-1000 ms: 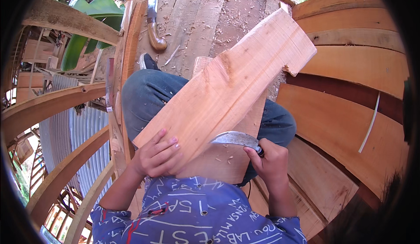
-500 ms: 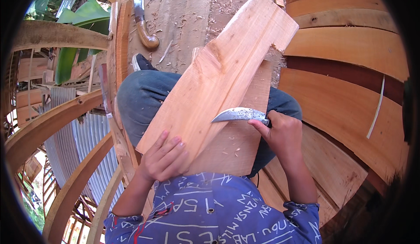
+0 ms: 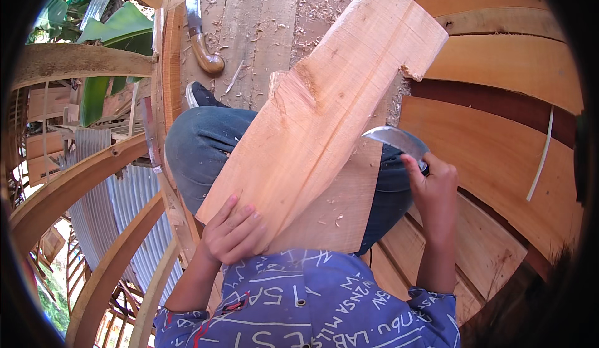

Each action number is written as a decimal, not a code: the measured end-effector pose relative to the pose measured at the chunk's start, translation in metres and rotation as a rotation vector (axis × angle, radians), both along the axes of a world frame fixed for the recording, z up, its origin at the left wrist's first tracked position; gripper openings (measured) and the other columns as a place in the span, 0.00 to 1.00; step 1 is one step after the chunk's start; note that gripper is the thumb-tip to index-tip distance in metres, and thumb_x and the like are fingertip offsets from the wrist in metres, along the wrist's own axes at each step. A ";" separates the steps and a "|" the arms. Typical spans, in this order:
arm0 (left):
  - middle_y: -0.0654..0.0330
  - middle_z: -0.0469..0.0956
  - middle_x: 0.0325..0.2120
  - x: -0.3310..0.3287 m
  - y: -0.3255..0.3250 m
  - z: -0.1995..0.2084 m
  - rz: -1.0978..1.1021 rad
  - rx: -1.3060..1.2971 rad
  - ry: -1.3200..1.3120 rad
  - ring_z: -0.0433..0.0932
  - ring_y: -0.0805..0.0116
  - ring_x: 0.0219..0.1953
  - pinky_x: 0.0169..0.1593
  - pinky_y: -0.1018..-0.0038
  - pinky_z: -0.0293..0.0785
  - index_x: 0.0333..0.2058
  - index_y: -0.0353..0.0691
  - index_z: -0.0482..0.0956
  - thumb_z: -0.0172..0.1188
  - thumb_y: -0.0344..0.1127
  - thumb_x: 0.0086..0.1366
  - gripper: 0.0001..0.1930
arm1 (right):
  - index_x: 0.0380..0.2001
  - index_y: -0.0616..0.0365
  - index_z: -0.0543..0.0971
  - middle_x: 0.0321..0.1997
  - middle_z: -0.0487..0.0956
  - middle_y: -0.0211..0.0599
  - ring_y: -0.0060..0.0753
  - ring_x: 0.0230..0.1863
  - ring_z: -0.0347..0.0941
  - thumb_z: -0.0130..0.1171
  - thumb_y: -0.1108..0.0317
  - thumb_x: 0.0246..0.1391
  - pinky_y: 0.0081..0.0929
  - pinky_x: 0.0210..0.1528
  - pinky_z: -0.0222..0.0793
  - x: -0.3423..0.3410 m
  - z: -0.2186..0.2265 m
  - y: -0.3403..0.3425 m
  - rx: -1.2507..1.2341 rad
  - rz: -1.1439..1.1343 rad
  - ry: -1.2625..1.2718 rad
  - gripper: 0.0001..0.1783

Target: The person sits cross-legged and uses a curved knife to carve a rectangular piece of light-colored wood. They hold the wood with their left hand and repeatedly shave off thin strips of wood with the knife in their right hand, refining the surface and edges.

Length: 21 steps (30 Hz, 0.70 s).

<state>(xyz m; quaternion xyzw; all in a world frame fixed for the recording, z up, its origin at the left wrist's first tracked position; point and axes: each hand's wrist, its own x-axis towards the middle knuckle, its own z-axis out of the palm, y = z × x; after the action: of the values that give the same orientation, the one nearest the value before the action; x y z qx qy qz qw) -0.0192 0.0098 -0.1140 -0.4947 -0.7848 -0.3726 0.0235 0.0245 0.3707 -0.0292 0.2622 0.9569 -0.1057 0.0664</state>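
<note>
A notched wooden board (image 3: 312, 117) slants across my lap, its far end up and to the right. My left hand (image 3: 234, 230) grips its near end, fingers closed over the top face; the thumb is hidden. In my right hand (image 3: 435, 179) is a curved knife (image 3: 394, 137), held by its handle with my thumb at the base of the blade. The blade points left, its tip just off the board's right edge. Beneath the notched piece, a second flat board (image 3: 346, 204) rests across my legs with a few shavings on it.
A long blade with a curved wooden handle (image 3: 206, 54) lies on the plank floor (image 3: 262, 29) among shavings. Curved wooden slats (image 3: 486, 142) rise on the right. A wooden railing (image 3: 81, 179) stands on the left, with corrugated sheets beyond it.
My right hand has drawn the knife to the right and slightly away from me, off the board's edge. The notched board's far end has shifted a little up and to the right.
</note>
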 end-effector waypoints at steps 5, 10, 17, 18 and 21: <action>0.55 0.83 0.36 -0.003 0.001 0.006 -0.031 -0.068 -0.014 0.83 0.54 0.47 0.59 0.48 0.73 0.32 0.39 0.84 0.57 0.29 0.58 0.07 | 0.11 0.58 0.71 0.10 0.70 0.40 0.44 0.14 0.70 0.67 0.41 0.48 0.35 0.17 0.63 0.003 -0.009 -0.038 -0.066 0.286 0.033 0.32; 0.54 0.83 0.36 -0.002 0.006 0.008 -0.013 -0.107 -0.009 0.83 0.54 0.47 0.59 0.47 0.73 0.33 0.38 0.84 0.55 0.28 0.59 0.08 | 0.10 0.56 0.71 0.09 0.69 0.36 0.38 0.11 0.68 0.65 0.35 0.45 0.33 0.15 0.61 -0.007 -0.029 -0.022 0.054 0.351 0.034 0.35; 0.53 0.83 0.36 -0.002 0.011 0.010 0.018 -0.117 -0.033 0.83 0.53 0.47 0.59 0.47 0.73 0.34 0.37 0.84 0.53 0.28 0.61 0.10 | 0.10 0.55 0.72 0.09 0.69 0.36 0.38 0.10 0.67 0.66 0.34 0.44 0.32 0.15 0.61 -0.021 -0.031 -0.016 0.101 0.336 0.015 0.35; 0.52 0.83 0.36 -0.002 0.012 0.011 0.020 -0.119 -0.031 0.83 0.53 0.47 0.58 0.47 0.73 0.34 0.37 0.84 0.53 0.28 0.61 0.10 | 0.10 0.55 0.72 0.09 0.68 0.37 0.38 0.10 0.67 0.66 0.34 0.44 0.32 0.15 0.61 -0.021 -0.031 -0.016 0.107 0.336 0.028 0.35; 0.52 0.83 0.36 -0.001 0.012 0.011 0.028 -0.115 -0.023 0.83 0.53 0.46 0.58 0.47 0.73 0.34 0.37 0.84 0.53 0.28 0.61 0.10 | 0.10 0.56 0.71 0.08 0.68 0.37 0.38 0.10 0.66 0.66 0.34 0.44 0.32 0.15 0.60 -0.022 -0.033 -0.012 0.137 0.338 0.044 0.35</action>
<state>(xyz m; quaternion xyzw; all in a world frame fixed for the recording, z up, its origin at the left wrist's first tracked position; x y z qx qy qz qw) -0.0200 0.0223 -0.1033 -0.4799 -0.8120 -0.3320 -0.0089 0.0026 0.3589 -0.0618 0.0990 0.9935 -0.0334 0.0441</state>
